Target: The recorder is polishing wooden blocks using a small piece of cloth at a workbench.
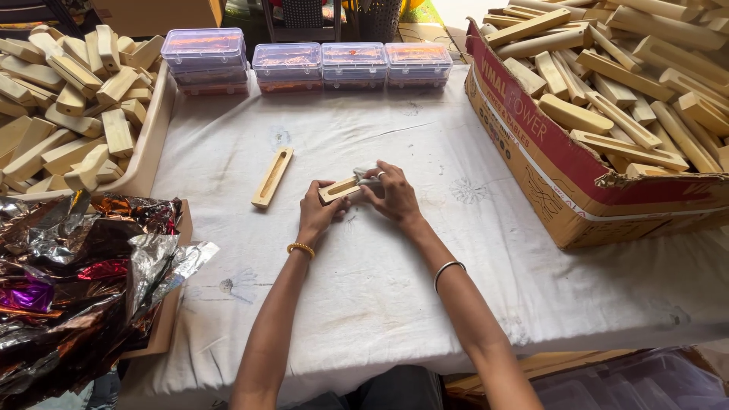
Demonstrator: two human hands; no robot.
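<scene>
White cloth (395, 273) spread over the whole worktop, creased, marked with faint stains. Along the right edge, brown-and-red cardboard box (562, 175), tilted open, heaped with pale wood bars (630, 83). At far left, beige tray (152, 144) piled with shorter wood blocks (68, 99). Below the tray, crumpled foil sheets (68, 281), silver, copper and purple, spilling over a flat board at the near left corner. Across the far edge, four clear plastic tubs (353, 64) with lids, side by side, the leftmost stacked a little higher and set slightly apart.

Near the middle of the cloth, both forearms reaching in from the near edge. Left hand (317, 215), yellow bangle (301, 247) at the wrist, fingers clenched around the near end of a slotted wood piece (339, 188). Right hand (393, 197), silver bangle (446, 269) on the forearm and a ring on one finger, fingers pinching a small grey object (366, 177) against the far end of the same piece; kind of object too small to tell. Piece held just above the cloth, slot facing up, between the two hands.

Left of the hands, well apart, a second slotted piece (272, 178) lying flat on the cloth, slot up, angled toward the tubs.
</scene>
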